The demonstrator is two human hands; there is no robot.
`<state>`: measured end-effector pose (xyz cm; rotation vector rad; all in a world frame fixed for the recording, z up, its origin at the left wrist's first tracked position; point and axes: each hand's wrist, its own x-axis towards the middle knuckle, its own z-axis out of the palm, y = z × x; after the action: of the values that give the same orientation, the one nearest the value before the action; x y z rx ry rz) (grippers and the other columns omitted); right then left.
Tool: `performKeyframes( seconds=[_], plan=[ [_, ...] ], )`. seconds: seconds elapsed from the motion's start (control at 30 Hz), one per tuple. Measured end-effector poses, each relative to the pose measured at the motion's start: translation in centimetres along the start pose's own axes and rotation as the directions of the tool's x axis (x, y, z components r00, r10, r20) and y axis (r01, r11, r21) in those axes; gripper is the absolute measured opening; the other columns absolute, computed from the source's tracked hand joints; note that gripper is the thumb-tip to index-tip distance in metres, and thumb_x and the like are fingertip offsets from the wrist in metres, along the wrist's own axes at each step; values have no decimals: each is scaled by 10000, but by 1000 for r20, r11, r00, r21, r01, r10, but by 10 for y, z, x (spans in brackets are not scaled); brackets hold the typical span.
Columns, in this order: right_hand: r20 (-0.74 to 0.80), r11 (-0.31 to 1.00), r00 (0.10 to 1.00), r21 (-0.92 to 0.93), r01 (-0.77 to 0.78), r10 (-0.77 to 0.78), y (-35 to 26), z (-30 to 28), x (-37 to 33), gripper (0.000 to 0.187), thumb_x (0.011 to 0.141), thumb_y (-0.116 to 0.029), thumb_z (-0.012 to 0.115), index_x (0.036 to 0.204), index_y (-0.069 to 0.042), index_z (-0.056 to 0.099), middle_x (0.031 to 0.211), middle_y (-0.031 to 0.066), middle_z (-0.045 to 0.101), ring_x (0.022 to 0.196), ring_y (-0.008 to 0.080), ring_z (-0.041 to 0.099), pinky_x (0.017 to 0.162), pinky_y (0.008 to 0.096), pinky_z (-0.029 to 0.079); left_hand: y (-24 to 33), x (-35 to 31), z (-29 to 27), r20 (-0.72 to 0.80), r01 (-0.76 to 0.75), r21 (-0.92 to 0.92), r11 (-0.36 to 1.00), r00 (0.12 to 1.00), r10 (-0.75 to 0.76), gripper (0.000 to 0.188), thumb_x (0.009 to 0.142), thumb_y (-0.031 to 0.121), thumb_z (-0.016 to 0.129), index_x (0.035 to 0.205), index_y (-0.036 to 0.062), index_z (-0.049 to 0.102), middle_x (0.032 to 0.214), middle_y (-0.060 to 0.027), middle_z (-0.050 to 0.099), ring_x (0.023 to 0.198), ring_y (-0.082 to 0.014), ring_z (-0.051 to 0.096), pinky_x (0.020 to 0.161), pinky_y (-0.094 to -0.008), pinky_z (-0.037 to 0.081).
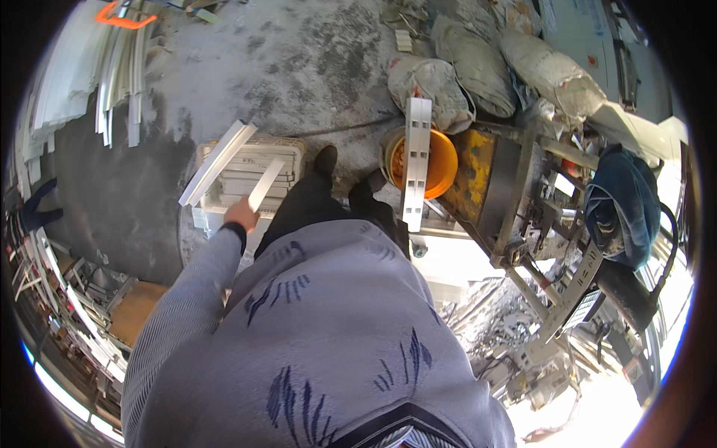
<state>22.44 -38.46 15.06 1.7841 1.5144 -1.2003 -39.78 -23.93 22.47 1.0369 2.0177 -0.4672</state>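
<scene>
The head view looked down past a person's grey, dark-patterned sweater (336, 321) and dark trousers to a dusty floor (299, 67). Left of centre, the left hand (243, 215) was closed around the lower end of a thin white strip (267, 183), its fingers wrapped with little visible gap. The strip slanted up and to the right from the hand, over the right part of a shallow tray (301, 153); whether it touched the tray was hard to tell. In the tray lay several white bars (243, 183) side by side, and a longer white profile (218, 164) slanted across its left side. The right hand was out of sight, so its grip could not be told.

Just right of centre, a white rail (415, 157) with square holes ran across an orange bucket (444, 168). Pale sacks (478, 67) were heaped above it, toward the upper right. At the right stood a metal frame (515, 194), with blue cloth (624, 201) near it. Long white lengths (82, 67) filled the upper left, by an orange handle (123, 19).
</scene>
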Motion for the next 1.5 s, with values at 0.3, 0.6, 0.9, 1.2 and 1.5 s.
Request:
performKeyframes(
  seconds=[0.3,0.6,0.9,1.2,1.5],
  plan=[
    [-359,780,694,-334,529,-624,-4,-148,69,332,894,-179,717,1207,-72,705,1272,218,680,1004,340,721,851,424,594,160,38,-149,-298,-532,245,811,754,585,408,860,111,683,1263,137,622,1014,-152,700,992,-370,673,848,-502,529],
    [-808,817,428,-110,567,-406,-294,-375,-10,591,796,-130,753,1359,-24,609,1218,178,680,1141,312,649,1015,413,496,258,-21,-196,-324,-668,506,546,440,838,236,826,103,688,1054,158,712,909,-75,685,966,-283,664,842,-428,494],
    [-754,768,222,-517,378,-617,-391,-406,3,400,689,-130,749,1082,-104,675,984,78,655,951,310,636,915,449,446,272,-43,-236,-384,-730,557,396,196,902,554,811,198,841,1337,134,680,942,-32,706,820,-160,579,796,-322,500],
    [-820,783,-6,-548,295,-572,-391,-416,-4,319,700,-136,787,1000,-152,681,944,50,642,934,284,632,893,442,451,192,-69,-271,-663,-596,516,616,178,728,693,686,172,918,1334,150,671,1178,-33,704,1112,-218,621,1126,-443,401],
    [-566,466,482,186,865,-669,-432,-410,-2,461,740,-113,813,1152,-11,634,938,134,714,868,267,680,810,382,548,237,-156,-292,-741,-428,649,629,-165,651,499,923,258,621,1419,207,626,1451,-65,543,1314,-296,501,1164,-617,260]
  ],
)
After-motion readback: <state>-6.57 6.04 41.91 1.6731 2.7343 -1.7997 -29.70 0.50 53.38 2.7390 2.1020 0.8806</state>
